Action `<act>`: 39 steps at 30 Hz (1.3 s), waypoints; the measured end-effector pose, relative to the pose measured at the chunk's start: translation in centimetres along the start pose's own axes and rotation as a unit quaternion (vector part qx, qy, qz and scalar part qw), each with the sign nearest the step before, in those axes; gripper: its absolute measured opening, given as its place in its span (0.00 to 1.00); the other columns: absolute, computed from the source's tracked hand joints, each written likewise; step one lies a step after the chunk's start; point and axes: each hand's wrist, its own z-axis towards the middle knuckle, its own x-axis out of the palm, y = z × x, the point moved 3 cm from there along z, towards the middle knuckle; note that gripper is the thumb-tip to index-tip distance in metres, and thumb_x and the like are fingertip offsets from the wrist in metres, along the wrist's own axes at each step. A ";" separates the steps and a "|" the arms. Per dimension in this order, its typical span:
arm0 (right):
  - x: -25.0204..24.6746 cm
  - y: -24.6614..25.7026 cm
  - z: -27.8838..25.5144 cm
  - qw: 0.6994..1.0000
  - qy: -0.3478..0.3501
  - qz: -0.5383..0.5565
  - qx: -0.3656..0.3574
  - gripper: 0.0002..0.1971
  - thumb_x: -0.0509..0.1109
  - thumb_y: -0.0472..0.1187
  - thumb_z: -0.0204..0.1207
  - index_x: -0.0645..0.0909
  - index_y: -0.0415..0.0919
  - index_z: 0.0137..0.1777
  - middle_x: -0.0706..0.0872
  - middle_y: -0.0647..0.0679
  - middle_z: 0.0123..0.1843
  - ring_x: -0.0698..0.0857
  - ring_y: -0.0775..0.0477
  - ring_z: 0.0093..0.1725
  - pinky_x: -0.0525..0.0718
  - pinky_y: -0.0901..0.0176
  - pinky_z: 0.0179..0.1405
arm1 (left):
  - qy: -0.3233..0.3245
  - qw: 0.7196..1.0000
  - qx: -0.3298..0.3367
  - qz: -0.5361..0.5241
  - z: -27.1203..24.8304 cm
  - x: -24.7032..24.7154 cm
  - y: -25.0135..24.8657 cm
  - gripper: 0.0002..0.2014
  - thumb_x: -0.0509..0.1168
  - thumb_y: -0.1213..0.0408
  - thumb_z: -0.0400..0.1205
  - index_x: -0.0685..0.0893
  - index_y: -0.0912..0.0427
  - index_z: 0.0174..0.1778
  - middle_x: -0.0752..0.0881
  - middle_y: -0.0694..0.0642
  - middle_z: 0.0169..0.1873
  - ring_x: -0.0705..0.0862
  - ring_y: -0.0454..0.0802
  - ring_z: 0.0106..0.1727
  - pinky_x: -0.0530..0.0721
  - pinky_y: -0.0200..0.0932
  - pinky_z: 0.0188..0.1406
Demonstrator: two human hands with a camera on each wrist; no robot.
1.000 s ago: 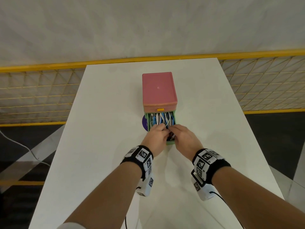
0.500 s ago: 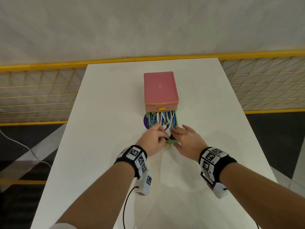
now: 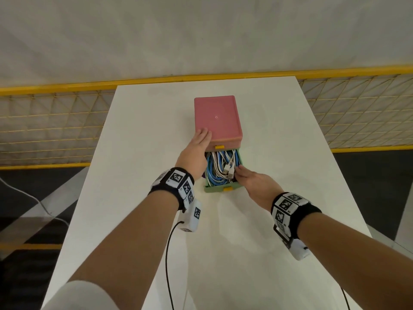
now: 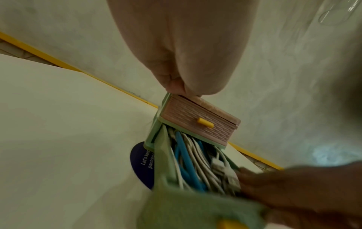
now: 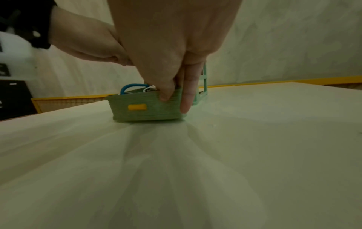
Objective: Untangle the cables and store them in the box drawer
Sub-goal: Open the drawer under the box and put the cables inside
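A pink box (image 3: 216, 117) stands mid-table with its green bottom drawer (image 3: 214, 189) pulled out toward me. Blue and white cables (image 3: 220, 166) lie bundled inside the drawer, with white plugs near its right side. My left hand (image 3: 199, 142) rests flat on the box top at its front left corner, fingers straight. My right hand (image 3: 252, 182) grips the drawer's front right corner. In the right wrist view its thumb (image 5: 164, 96) lies over the front wall and a finger (image 5: 187, 100) runs down the side. The left wrist view shows the cables (image 4: 188, 162) under the shut upper drawer (image 4: 195, 122).
The white table (image 3: 138, 153) has a dark purple disc (image 4: 141, 164) lying under the box's left side. A yellow mesh fence (image 3: 44, 130) runs behind and beside the table. Black wrist-camera leads (image 3: 167, 253) hang over the near tabletop.
My left hand has left the drawer and gone onto the box top. My right hand has slid to the drawer's front right corner. The cables now lie uncovered in the drawer.
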 end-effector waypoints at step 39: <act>-1.1 1.3 4.7 0.997 -0.066 0.034 0.023 0.20 0.58 0.27 0.76 0.75 0.36 0.68 0.76 0.39 0.64 0.80 0.36 0.59 0.78 0.51 0.59 | 0.011 0.999 0.006 -0.042 -0.3 0.1 0.2 0.42 0.55 0.86 0.76 0.53 0.55 0.85 0.50 0.48 0.86 0.44 0.42 0.85 0.52 0.36 0.82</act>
